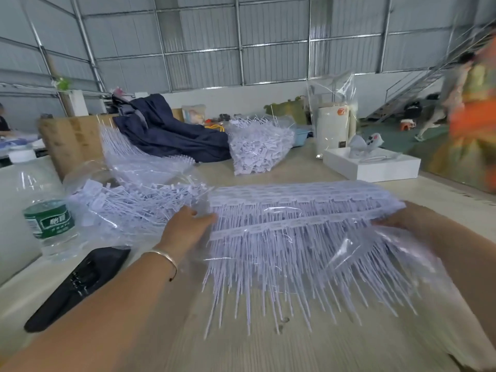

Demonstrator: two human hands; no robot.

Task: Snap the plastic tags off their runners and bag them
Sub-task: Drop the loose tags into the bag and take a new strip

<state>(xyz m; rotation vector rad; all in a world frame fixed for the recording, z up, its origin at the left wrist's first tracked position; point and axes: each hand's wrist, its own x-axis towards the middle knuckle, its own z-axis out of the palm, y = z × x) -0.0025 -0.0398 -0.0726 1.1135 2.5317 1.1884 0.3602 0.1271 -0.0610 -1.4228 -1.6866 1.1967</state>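
A thick stack of pale lilac plastic tags on runners (300, 210) lies across the wooden table (268, 345), its long thin tails fanning toward me, partly wrapped in clear film. My left hand (188, 224) grips the stack's left end. My right hand (410, 218) grips its right end, the fingers partly hidden under film. To the left, a clear bag of loose tags (120, 205) lies open. A second, fuller clear bag of tags (257, 149) stands further back.
A green-labelled water bottle (51, 226) and a black case (77, 285) sit near my left arm. More runners (126, 154), dark blue cloth (166, 130), a white box (373, 165) and a white canister (332, 124) stand at the back. A person (475, 103) passes on the right.
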